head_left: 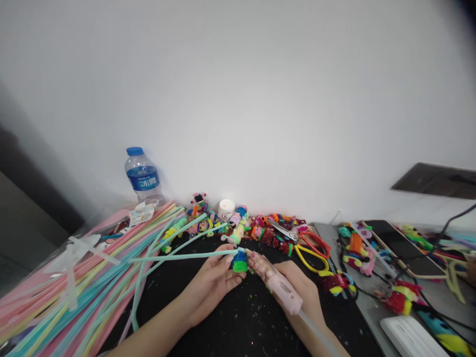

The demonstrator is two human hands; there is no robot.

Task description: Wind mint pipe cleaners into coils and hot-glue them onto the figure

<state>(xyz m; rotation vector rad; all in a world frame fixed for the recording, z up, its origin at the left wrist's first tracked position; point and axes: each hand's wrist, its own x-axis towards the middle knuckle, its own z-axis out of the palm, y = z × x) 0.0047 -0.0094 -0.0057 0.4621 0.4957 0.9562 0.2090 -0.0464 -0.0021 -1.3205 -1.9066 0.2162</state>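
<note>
My left hand pinches a small wound bundle of blue and green pipe cleaner; a long pale green pipe cleaner runs from it off to the left. My right hand is closed round a pink glue gun with a clear glue stick out of its rear. The gun's nozzle touches the bundle. Both hands rest over a black mat speckled with scraps.
A big pile of pastel pipe cleaners fills the left. A water bottle, a white candle and several colourful pipe-cleaner figures line the wall. Scissors lie right of the mat, a phone and cables beyond.
</note>
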